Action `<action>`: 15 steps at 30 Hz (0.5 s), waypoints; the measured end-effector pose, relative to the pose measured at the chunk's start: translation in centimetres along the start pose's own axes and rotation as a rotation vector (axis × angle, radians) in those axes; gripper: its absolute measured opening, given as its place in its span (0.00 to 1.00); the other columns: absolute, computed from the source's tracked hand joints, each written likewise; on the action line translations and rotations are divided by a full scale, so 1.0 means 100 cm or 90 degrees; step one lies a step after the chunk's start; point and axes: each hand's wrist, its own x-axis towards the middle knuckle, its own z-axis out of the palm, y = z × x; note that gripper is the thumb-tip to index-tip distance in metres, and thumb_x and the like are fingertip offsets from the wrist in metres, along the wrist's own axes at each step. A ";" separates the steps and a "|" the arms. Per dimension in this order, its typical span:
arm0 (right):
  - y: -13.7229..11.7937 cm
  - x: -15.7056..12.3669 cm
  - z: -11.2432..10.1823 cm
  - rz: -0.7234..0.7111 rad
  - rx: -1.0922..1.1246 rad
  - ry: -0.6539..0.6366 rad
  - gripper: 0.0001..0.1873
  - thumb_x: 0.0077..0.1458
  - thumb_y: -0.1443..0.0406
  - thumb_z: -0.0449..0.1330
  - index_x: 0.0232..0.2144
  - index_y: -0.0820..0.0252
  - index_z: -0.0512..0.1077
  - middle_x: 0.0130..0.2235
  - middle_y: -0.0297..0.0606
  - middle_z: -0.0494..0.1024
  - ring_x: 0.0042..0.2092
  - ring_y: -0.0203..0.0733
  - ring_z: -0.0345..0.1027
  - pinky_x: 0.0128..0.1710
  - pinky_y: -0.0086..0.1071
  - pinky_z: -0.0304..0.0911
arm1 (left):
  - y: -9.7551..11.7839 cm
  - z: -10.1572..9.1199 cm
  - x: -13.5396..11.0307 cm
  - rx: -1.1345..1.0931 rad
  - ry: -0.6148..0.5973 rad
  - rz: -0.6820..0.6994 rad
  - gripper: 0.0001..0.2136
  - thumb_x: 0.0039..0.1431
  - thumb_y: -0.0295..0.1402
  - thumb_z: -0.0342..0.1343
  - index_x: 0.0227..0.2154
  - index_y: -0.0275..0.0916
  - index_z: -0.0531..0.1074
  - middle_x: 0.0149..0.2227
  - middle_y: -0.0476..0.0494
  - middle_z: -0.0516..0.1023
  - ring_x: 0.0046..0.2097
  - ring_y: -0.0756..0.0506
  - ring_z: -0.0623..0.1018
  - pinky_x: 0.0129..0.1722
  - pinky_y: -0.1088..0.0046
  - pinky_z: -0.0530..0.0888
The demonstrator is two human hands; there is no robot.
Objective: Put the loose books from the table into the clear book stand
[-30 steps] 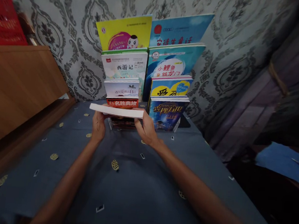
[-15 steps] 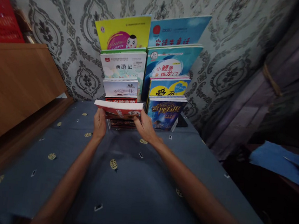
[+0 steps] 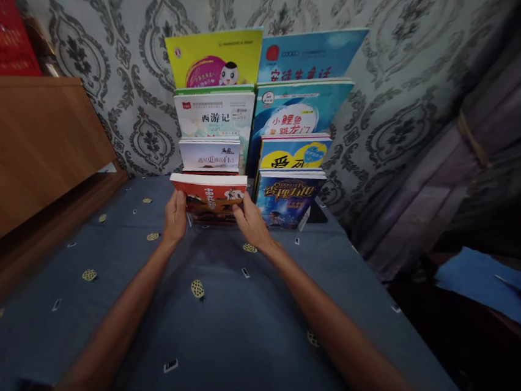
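My left hand [image 3: 175, 217] and my right hand [image 3: 252, 220] grip the two lower sides of a red-covered book [image 3: 208, 195]. The book stands tilted up in the front row of the left column of a stepped book rack, its cover facing me. Behind it rise a white book [image 3: 209, 153], another white book with black characters [image 3: 213, 115] and a yellow book [image 3: 213, 57]. To the right stands a dark blue book [image 3: 288, 198], with a yellow-and-blue one [image 3: 295, 151] and two light blue ones [image 3: 299, 110] stepped up behind it.
The rack stands on a table with a dark blue patterned cloth [image 3: 225, 321], against a grey damask wall [image 3: 132, 42]. A wooden headboard [image 3: 26, 142] runs along the left with a red crate [image 3: 4, 29] above. A dark curtain [image 3: 473, 136] and a blue item [image 3: 487, 282] are at right.
The book was held flat, edge-on, above the front row. Both hands have tipped it upright and lowered it into the front left slot, covering the red title strip behind it.
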 end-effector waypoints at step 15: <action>0.001 0.002 0.001 0.013 -0.123 0.026 0.18 0.62 0.67 0.48 0.53 0.60 0.65 0.48 0.50 0.74 0.50 0.51 0.67 0.52 0.47 0.64 | -0.004 -0.003 0.015 0.121 0.047 0.055 0.21 0.65 0.54 0.48 0.35 0.40 0.71 0.33 0.46 0.74 0.37 0.46 0.74 0.42 0.66 0.74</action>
